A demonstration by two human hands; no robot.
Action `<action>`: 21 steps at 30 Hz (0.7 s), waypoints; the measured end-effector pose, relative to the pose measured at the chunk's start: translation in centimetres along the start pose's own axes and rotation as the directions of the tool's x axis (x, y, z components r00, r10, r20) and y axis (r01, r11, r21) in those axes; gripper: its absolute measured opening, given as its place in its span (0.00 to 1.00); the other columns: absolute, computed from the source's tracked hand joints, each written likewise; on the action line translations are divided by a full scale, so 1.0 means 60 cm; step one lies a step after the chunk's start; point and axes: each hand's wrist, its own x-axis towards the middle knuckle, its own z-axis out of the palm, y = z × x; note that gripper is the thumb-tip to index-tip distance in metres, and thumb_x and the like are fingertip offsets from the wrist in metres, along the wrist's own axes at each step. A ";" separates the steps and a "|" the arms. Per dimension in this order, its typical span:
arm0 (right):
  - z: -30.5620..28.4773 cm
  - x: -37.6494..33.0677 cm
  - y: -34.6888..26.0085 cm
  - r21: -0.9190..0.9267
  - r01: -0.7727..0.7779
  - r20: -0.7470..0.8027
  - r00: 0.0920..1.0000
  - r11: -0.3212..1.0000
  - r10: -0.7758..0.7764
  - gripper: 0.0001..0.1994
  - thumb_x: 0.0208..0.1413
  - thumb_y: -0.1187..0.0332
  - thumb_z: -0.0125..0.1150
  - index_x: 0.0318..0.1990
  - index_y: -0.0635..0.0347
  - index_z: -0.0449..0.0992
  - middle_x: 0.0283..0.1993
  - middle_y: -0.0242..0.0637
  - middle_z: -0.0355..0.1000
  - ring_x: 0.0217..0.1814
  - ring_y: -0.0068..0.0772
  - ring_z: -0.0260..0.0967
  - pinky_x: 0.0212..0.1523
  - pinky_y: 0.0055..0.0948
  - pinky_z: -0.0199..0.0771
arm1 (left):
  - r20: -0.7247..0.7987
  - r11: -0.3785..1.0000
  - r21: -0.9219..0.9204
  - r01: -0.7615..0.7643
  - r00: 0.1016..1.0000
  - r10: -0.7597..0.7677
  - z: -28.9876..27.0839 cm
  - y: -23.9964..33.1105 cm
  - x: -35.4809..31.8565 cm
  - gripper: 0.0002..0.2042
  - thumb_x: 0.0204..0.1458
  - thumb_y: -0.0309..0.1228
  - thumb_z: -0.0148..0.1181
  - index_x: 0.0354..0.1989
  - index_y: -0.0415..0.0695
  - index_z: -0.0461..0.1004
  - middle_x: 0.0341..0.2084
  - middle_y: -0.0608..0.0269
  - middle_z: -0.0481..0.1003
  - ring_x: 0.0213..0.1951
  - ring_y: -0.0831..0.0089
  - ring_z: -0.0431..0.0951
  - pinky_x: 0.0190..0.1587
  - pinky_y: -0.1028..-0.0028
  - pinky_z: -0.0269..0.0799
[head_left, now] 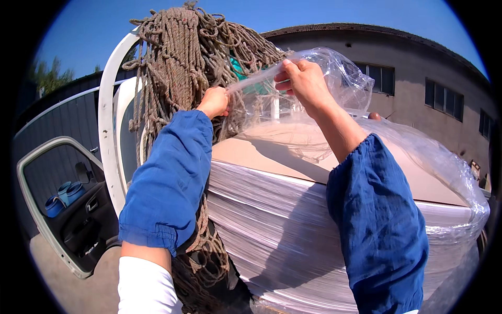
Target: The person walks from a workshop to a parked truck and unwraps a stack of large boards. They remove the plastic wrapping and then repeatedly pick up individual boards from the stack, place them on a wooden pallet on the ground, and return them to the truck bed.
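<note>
Grip: left hand curls closed on clear film; right hand pinches it between thumb and fingers, with a stretch drawn between them.
Film: above the far part of the stack of pale sheets, billowing past the right hand and draping down the stack's right side.
Handling: even, gentle tension seems best; a jerk could tear it.
Rope coils: hang just behind the left hand, a likely snag; contact unclear.
Board edge: probably best cleared by lifting.
Room: open air above the board; white post bounds the left.
</note>
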 end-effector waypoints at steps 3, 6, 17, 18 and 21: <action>-0.036 0.022 0.013 -0.012 -0.030 -0.171 0.985 0.999 0.027 0.17 0.68 0.60 0.47 0.47 0.66 0.75 0.39 0.40 0.79 0.35 0.29 0.78 0.35 0.29 0.74 | 0.071 0.814 0.497 -0.299 0.950 0.305 0.013 0.032 0.019 0.10 0.51 0.23 0.53 0.34 0.32 0.80 0.33 0.39 0.79 0.40 0.49 0.81 0.44 0.56 0.76; -0.066 0.033 0.021 -0.123 -0.082 -0.187 0.981 0.989 0.058 0.16 0.68 0.59 0.47 0.46 0.64 0.75 0.40 0.40 0.80 0.37 0.30 0.79 0.36 0.29 0.74 | 0.187 0.749 0.578 -0.324 0.946 0.265 -0.012 0.049 0.018 0.12 0.50 0.24 0.48 0.21 0.35 0.78 0.13 0.53 0.76 0.24 0.59 0.82 0.35 0.64 0.78; -0.249 0.063 0.019 -0.246 -0.269 -0.407 0.901 0.931 0.153 0.14 0.66 0.60 0.48 0.41 0.60 0.75 0.38 0.38 0.80 0.39 0.31 0.79 0.37 0.31 0.72 | 0.308 0.902 -0.008 -0.432 0.857 0.413 0.031 0.146 -0.028 0.21 0.58 0.31 0.56 0.58 0.34 0.66 0.36 0.55 0.77 0.41 0.71 0.79 0.41 0.71 0.73; -0.250 0.055 0.022 -0.245 -0.311 -0.381 0.902 0.918 0.204 0.13 0.65 0.60 0.50 0.42 0.60 0.76 0.38 0.38 0.80 0.38 0.31 0.79 0.38 0.31 0.73 | 0.369 0.892 0.065 -0.448 0.841 0.396 0.045 0.120 -0.033 0.23 0.58 0.33 0.57 0.59 0.34 0.66 0.37 0.53 0.77 0.43 0.68 0.79 0.45 0.69 0.73; -0.306 0.095 -0.041 -0.445 -0.065 -0.380 0.917 0.893 -0.122 0.16 0.63 0.59 0.54 0.42 0.65 0.78 0.37 0.39 0.80 0.39 0.31 0.78 0.42 0.31 0.74 | 0.542 0.826 0.073 -0.560 0.717 0.438 0.072 0.110 -0.036 0.28 0.58 0.39 0.57 0.63 0.37 0.61 0.50 0.47 0.74 0.54 0.61 0.74 0.55 0.66 0.68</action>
